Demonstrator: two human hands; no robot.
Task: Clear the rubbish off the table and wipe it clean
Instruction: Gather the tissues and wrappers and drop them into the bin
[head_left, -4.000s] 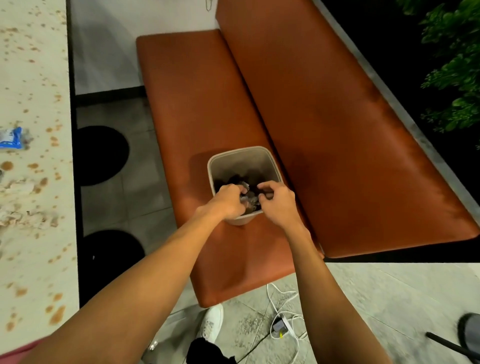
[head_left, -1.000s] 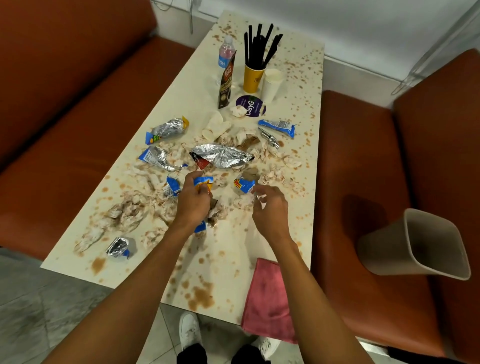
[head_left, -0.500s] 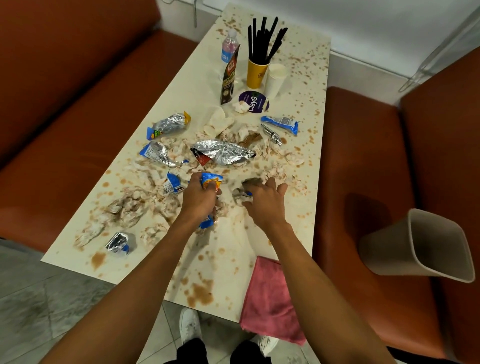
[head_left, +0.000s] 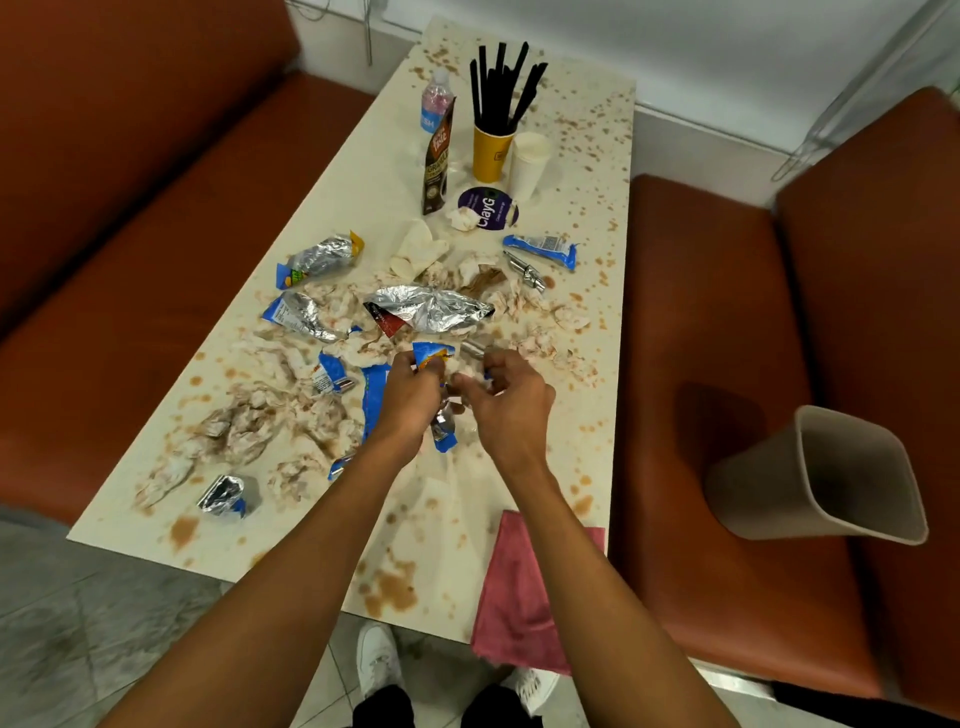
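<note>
We see a cream table (head_left: 587, 171) speckled all over with brown spots and smears, rust-orange benches (head_left: 701, 364) and a grey tiled floor (head_left: 78, 623). The crumpled wrappers (head_left: 431, 312) shine silver with blue, orange and red print, the tissues (head_left: 244, 426) are white stained brown, the cloth (head_left: 524, 597) is pink and the bin (head_left: 810, 478) beige. We also make out a yellow cup (head_left: 491, 153), black straws (head_left: 501, 83), a white cup (head_left: 527, 161) and a purple lid (head_left: 491, 208) with white lettering.
</note>
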